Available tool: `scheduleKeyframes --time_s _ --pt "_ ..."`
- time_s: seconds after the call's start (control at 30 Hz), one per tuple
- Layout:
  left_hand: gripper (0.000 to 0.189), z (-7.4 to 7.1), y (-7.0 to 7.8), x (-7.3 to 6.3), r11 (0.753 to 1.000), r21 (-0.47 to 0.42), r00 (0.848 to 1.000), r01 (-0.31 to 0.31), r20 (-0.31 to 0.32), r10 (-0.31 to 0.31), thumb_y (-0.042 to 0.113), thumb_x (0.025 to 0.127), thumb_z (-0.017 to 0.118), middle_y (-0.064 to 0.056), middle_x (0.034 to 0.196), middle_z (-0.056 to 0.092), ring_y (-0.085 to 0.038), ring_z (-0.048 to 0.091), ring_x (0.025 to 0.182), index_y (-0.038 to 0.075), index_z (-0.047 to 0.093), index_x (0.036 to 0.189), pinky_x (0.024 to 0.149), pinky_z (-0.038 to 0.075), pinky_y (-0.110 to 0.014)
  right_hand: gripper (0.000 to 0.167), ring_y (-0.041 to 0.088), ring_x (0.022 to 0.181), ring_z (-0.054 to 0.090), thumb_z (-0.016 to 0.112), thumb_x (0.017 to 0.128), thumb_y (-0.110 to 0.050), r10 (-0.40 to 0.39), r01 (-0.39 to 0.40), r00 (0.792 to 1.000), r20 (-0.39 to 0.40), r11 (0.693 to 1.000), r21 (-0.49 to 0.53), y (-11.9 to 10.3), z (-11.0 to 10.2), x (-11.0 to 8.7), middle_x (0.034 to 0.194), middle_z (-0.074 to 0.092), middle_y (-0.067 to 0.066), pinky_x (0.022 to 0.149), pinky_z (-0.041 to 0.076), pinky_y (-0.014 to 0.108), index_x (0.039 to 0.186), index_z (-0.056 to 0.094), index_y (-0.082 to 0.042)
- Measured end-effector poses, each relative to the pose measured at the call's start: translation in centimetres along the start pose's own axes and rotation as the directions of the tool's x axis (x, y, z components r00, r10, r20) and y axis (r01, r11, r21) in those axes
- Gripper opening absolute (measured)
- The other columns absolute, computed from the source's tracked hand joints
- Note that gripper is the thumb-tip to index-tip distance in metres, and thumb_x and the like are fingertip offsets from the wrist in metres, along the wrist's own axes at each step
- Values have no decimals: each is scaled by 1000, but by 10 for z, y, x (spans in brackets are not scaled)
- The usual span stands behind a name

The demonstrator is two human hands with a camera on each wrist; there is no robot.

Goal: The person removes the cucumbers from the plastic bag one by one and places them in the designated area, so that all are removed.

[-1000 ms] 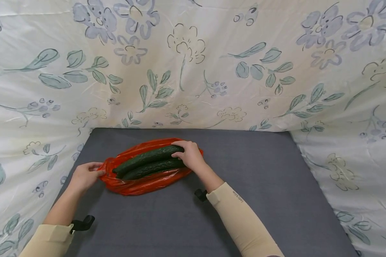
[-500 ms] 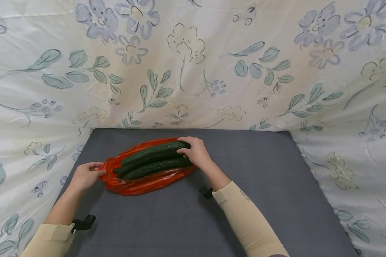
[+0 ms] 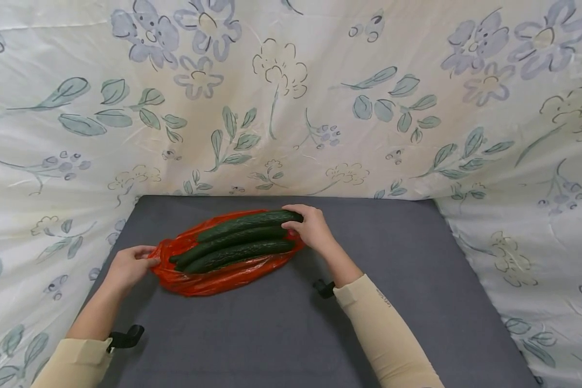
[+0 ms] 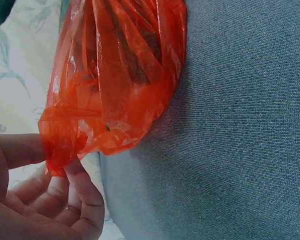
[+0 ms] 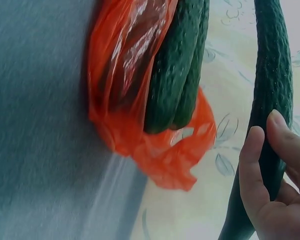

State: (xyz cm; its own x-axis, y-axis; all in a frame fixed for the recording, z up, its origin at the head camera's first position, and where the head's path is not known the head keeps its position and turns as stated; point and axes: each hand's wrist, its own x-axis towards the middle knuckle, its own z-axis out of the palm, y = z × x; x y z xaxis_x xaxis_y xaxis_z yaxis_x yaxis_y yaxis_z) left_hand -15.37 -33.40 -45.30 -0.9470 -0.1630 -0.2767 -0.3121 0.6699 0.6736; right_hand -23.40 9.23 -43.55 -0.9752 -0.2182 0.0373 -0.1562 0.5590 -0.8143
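A thin red plastic bag (image 3: 213, 285) lies on its side on the grey surface, its upper side open. Two dark green cucumbers (image 3: 244, 254) rest in it side by side; the right wrist view shows their rounded ends (image 5: 162, 112). My right hand (image 3: 312, 227) grips a third cucumber (image 3: 252, 220) near its right end, thumb on one side and fingers on the other. That cucumber is lifted, apart from the other two in the right wrist view. At the left end, my left hand (image 3: 128, 268) pinches the gathered bag edge (image 4: 62, 155) between thumb and fingers.
A grey cloth-covered table (image 3: 252, 339) spreads under the bag and toward me. Floral curtains (image 3: 300, 113) hang behind it and along both sides. Black wrist mounts (image 3: 126, 337) stick out below both hands.
My right hand has moved to the right and slightly up, drawing its cucumber along the bag and away from the other two. The left hand has stayed in place on the bag.
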Motion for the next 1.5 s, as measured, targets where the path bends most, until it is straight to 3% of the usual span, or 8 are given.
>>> scheduleKeyframes --time_s 0.13,0.37,0.43,0.6,0.73,1.03,1.23,1.5 --pt "49 0 1 0 1000 5 1000 8 -2 -8 24 98 62 -19 109 65 -29 56 95 -6 56 136 70 45 -32 46 19 93 72 76 89 -25 -29 29 999 -14 999 -40 8 -6 0 142 61 1 94 54 43 134 67 -26" --pt "48 1 0 -2 1000 23 1000 2 -10 -2 23 98 61 -22 110 67 -30 58 94 -7 56 135 69 46 -32 47 23 77 74 76 89 -25 4 -5 1000 5 999 32 19 -18 -1 136 63 3 62 50 35 135 65 -26" --pt "47 2 0 -2 999 33 1000 -6 -21 7 22 98 61 -24 110 68 -30 59 93 -7 57 134 68 46 -32 47 22 77 74 76 89 -25 6 -6 1000 -3 1000 30 22 -23 -1 133 65 4 59 48 33 135 66 -26" --pt "46 6 -1 -2 999 42 999 -18 -34 19 21 97 62 -25 112 68 -30 59 92 -8 57 133 66 47 -32 48 19 77 74 77 89 -22 9 -8 1000 -14 999 37 29 -34 -4 117 73 5 62 51 33 135 65 -23" --pt "46 8 -3 -2 999 46 999 -16 -42 18 21 97 62 -25 111 67 -30 58 92 -7 57 133 66 46 -32 47 26 81 75 76 90 -20 14 -14 1000 -5 999 49 35 -41 -7 104 77 7 62 50 34 136 65 -22" --pt "46 11 -3 -4 999 45 998 -13 -55 15 20 97 62 -26 114 66 -32 59 95 -7 57 134 67 46 -32 47 35 87 74 76 89 -17 26 -25 1000 -12 996 83 49 -55 -12 116 71 14 79 56 55 135 65 -17" --pt "46 10 -2 -4 999 49 999 2 -54 1 20 97 62 -26 113 67 -31 60 94 -7 56 134 67 46 -31 48 33 88 75 77 88 -19 52 -51 998 -21 997 66 58 -63 -15 115 71 13 74 58 46 135 66 -18" --pt "46 8 -2 -5 997 72 999 -25 -43 28 20 98 62 -27 113 68 -32 62 92 -8 56 134 66 46 -32 48 36 91 73 77 89 -23 80 -79 997 -19 995 54 68 -75 -16 112 73 12 77 56 51 135 66 -23"
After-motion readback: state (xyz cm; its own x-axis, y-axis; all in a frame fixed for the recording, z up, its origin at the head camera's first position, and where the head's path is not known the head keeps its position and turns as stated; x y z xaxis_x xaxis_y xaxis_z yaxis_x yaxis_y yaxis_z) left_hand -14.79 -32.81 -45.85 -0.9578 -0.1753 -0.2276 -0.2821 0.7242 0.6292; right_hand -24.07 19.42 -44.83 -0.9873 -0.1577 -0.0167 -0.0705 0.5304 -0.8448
